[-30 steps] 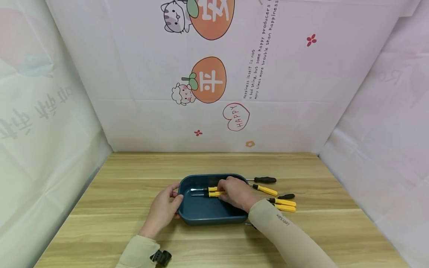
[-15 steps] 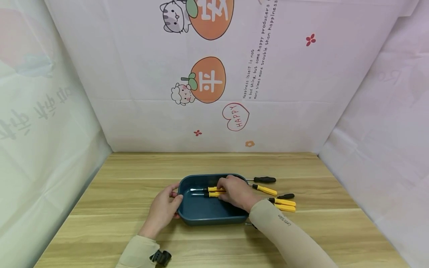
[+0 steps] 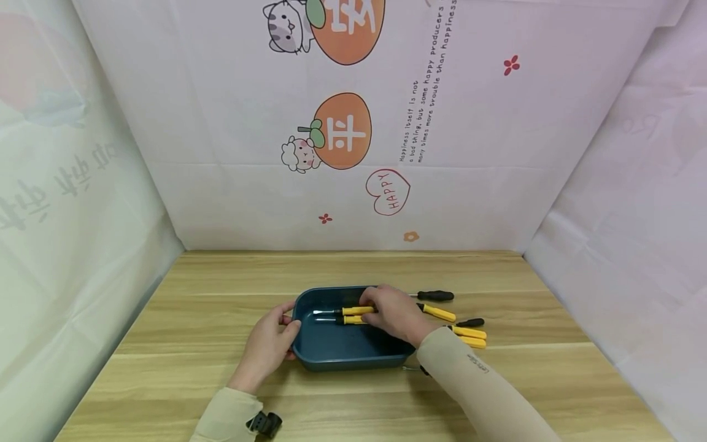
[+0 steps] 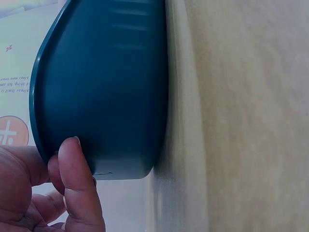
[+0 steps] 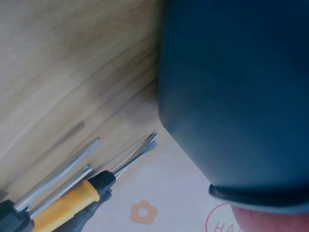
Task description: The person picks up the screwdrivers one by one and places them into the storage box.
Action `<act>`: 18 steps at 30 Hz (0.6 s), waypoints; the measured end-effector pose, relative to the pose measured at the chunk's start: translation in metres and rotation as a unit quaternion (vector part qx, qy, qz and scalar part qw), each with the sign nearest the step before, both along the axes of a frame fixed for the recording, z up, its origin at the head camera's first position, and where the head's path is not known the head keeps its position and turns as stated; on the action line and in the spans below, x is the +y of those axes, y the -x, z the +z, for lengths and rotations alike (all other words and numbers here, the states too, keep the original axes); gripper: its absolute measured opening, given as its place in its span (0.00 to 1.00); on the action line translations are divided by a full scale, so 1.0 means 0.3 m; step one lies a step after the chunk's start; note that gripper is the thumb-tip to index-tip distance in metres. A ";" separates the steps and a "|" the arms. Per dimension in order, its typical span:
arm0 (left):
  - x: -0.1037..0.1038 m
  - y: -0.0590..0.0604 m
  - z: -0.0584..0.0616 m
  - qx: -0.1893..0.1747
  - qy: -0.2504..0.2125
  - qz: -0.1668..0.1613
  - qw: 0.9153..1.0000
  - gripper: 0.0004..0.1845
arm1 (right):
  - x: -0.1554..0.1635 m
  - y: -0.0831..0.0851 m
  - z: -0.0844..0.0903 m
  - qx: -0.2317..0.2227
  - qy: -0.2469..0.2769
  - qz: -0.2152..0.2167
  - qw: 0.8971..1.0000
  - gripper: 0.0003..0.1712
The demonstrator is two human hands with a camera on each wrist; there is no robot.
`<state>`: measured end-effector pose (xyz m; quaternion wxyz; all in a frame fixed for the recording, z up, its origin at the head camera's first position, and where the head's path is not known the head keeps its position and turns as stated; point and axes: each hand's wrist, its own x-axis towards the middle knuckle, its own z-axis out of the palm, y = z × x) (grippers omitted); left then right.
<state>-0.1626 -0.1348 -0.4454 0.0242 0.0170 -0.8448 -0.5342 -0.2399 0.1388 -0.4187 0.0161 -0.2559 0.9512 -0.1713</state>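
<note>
From the head camera, a dark blue tray (image 3: 331,353) sits on the wooden bench (image 3: 166,344), and the left hand (image 3: 269,347) grips its left end, thumb over the rim and fingers curled against the outer wall. The right hand (image 3: 393,314) reaches into the tray with its fingers curled down over two yellow-handled screwdrivers (image 3: 349,315) that lie side by side, tips to the left; whether it pinches them or only rests on them cannot be told. Just right of the tray, more screwdrivers (image 3: 442,314) with yellow and black handles lie on the bench. In the left wrist view, a fingertip (image 4: 77,174) presses against the tray's outer wall (image 4: 106,87) near the rim. In the right wrist view, the tray's dark side (image 5: 231,96) fills the right half, and beside it the metal shafts and an orange-yellow handle (image 5: 63,205) of the loose screwdrivers lie on the wood.
</note>
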 end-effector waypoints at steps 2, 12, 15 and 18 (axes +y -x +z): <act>0.000 -0.002 0.000 0.001 -0.001 -0.001 1.000 0.25 | 0.004 -0.006 0.005 0.002 0.001 -0.005 1.000 0.17; 0.001 -0.006 0.002 0.003 -0.004 -0.005 1.000 0.25 | 0.026 -0.024 0.018 0.008 0.010 -0.008 1.000 0.21; 0.001 -0.006 0.001 0.004 -0.004 -0.006 1.000 0.25 | 0.031 -0.027 0.020 0.011 0.012 -0.009 1.000 0.21; 0.001 -0.005 0.001 0.004 -0.005 -0.005 1.000 0.25 | 0.037 -0.032 0.022 0.019 0.016 -0.010 1.000 0.21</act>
